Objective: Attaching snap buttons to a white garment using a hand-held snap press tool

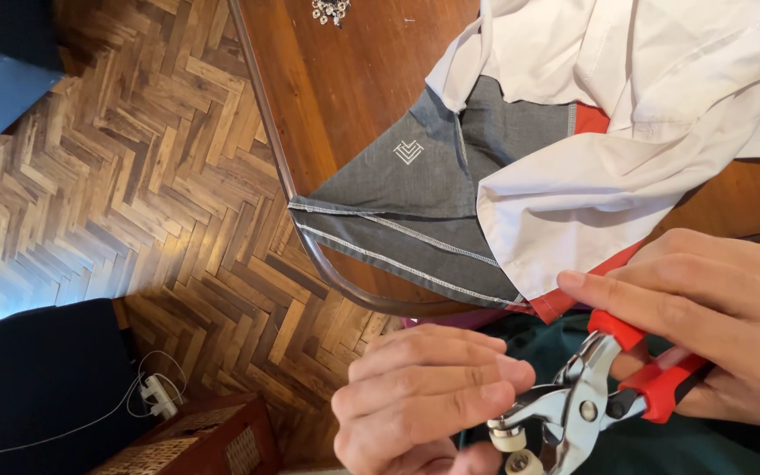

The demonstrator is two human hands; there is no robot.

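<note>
My right hand (pixel 714 321) grips the red handles of a pair of metal snap pliers (pixel 587 396), held low in the frame in front of me. My left hand (pixel 428 396) is at the pliers' jaw end, fingers curled beside the white round die (pixel 510 437) on the jaws; whether it pinches a small part there I cannot tell. Just beyond the hands, a white shirt (pixel 626 105) lies over a grey garment (pixel 398 202) with white stitching and a red piece (pixel 591 119) on a wooden table (pixel 354 70).
The table's metal rim (pixel 296 211) curves along its left edge. Small metal snaps (pixel 330 9) lie at the table's far end. Herringbone wood floor (pixel 134 176) spreads to the left, with a white cable and plug (pixel 158 396), a wicker box (pixel 195 444), a dark cushion (pixel 37 378).
</note>
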